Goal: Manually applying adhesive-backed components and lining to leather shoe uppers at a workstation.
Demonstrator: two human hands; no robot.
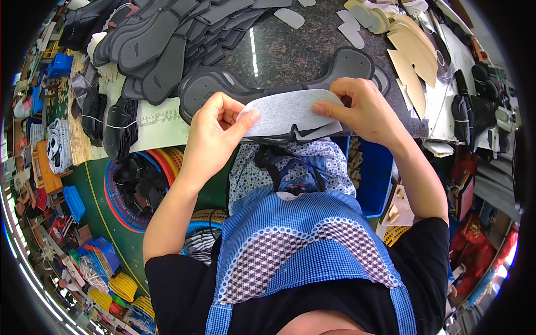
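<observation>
A pale grey curved felt piece lies over the near edge of a long dark grey shoe part on the dark stone tabletop. My left hand pinches the felt's left end with thumb and forefinger. My right hand presses fingers on the felt's right end, over the dark part's right lobe. A second dark layer shows under the felt at its lower edge.
A heap of dark grey cut shoe parts fills the table's far left. Tan and beige cut pieces lie at the far right. A round basket of black parts and a blue bin stand below the table. A ruler strip lies at the left.
</observation>
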